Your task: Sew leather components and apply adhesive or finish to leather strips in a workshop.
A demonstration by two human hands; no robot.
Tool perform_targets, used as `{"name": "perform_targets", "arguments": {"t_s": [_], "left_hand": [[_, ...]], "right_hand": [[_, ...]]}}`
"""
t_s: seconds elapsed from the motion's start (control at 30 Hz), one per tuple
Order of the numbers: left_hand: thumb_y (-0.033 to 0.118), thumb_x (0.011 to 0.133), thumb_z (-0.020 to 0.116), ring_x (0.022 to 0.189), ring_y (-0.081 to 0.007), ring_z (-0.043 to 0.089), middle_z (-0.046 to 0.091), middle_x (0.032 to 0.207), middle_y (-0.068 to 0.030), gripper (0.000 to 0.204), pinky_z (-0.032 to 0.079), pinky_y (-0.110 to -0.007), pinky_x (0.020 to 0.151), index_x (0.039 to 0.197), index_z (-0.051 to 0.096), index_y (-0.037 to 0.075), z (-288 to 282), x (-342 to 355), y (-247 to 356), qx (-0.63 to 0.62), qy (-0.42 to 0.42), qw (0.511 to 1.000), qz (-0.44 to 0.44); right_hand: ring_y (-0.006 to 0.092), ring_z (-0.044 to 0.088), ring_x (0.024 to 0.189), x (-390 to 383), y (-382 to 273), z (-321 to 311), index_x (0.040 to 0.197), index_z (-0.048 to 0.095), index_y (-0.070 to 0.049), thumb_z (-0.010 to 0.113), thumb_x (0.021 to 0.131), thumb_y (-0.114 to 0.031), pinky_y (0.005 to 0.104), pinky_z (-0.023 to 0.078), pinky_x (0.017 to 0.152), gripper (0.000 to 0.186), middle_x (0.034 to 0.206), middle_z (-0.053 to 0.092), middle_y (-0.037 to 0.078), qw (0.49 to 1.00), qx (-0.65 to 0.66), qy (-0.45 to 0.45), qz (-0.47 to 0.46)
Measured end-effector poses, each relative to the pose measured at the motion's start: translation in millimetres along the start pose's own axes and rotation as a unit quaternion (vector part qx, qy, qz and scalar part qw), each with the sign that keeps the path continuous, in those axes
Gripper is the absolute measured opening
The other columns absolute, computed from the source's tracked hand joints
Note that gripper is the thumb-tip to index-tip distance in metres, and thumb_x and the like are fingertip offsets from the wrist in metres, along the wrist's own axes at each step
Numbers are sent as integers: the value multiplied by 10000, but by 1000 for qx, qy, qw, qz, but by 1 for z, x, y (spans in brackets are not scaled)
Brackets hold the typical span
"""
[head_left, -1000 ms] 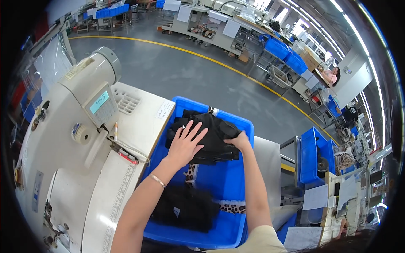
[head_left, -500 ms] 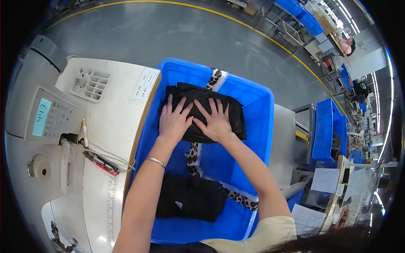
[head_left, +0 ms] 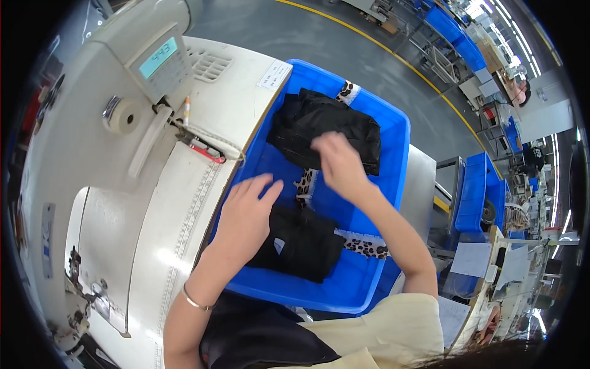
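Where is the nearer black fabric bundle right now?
In the head view, the nearer black bundle lies in the near half of the blue bin, just right of the left hand and beside a leopard-print strip.

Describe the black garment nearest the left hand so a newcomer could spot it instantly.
Find the blue bin beside the white sewing machine. The near black garment lies at its near end, by the left hand. Unlike the far black pile, it shows a small white tag.
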State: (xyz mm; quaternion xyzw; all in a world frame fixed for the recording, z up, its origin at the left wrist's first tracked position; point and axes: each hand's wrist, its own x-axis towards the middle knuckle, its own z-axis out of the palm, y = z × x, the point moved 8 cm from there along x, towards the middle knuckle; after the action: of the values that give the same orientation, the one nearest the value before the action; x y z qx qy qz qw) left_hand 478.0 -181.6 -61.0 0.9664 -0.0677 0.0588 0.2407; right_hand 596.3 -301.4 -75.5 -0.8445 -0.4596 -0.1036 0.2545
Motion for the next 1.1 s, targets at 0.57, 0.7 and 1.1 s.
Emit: {"name": "perform_targets", "arguments": {"t_s": [0.57, 0.7, 1.1], "left_hand": [[368, 810, 618, 1018, -317, 509, 596, 961, -119, 358, 370, -424, 925, 776, 690, 19, 130, -87, -36, 38, -307, 950, -52], [307, 732, 696, 1002, -273, 506, 595, 956, -77, 291, 379, -391, 900, 805, 674, 26, 65, -94, -7, 118, -69, 990, -26], [300, 572, 720, 817, -129, 548, 573, 903, 23, 402, 337, -361, 785, 910, 574, 137, 65, -179, 35, 69, 33, 993, 86]], "right_hand": [[366, 456, 1104, -86, -26, 98, 1263, 410, 9, 718, 704, -154, 395, 403, 927, 659, 1139, 471, 216, 911, 240, -329, 63], [432, 360, 1197, -104, -34, 175, 1341, 235, 64, 837, 532, -410, 436, 332, 1007, 1115, 1277, 373, 276, 866, 146, -470, 81], [245, 582, 1008, -101, -66, 188, 1119, 564, 30, 801, 567, -281, 306, 446, 877, 676, 1067, 617, 179, 663, 303, -639, 246]]}}
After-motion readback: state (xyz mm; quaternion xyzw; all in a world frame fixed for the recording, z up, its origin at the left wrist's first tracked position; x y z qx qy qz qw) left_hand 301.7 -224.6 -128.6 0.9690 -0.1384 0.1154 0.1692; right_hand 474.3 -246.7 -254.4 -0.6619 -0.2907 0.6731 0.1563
